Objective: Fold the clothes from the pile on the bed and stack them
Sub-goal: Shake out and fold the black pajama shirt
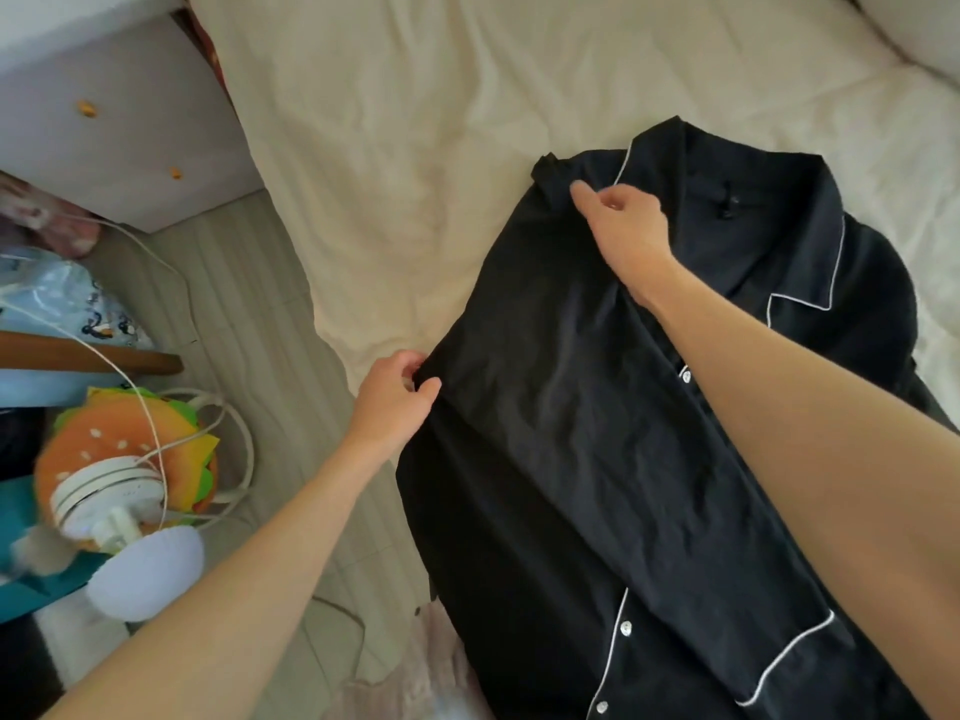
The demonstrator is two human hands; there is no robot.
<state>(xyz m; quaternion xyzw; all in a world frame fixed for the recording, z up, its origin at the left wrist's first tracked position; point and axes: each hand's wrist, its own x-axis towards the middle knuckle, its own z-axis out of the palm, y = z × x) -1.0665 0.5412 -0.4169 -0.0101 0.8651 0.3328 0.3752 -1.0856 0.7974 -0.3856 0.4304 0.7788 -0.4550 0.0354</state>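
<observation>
A black pyjama shirt (597, 418) with white piping and white buttons lies front up on the cream bed sheet (415, 122), collar toward the far side. Its left part is folded over the front. My left hand (395, 402) pinches the shirt's left edge near the bed's side. My right hand (621, 228) pinches the fabric at the left shoulder, beside the collar. A chest pocket with white trim shows at the lower right. No pile of other clothes is in view.
A white drawer cabinet (119, 127) stands left of the bed. On the floor at the left lie a burger-shaped plush (119, 433), a small white fan with cables (119, 501) and a plastic bag. A white pillow (919, 28) is at the top right.
</observation>
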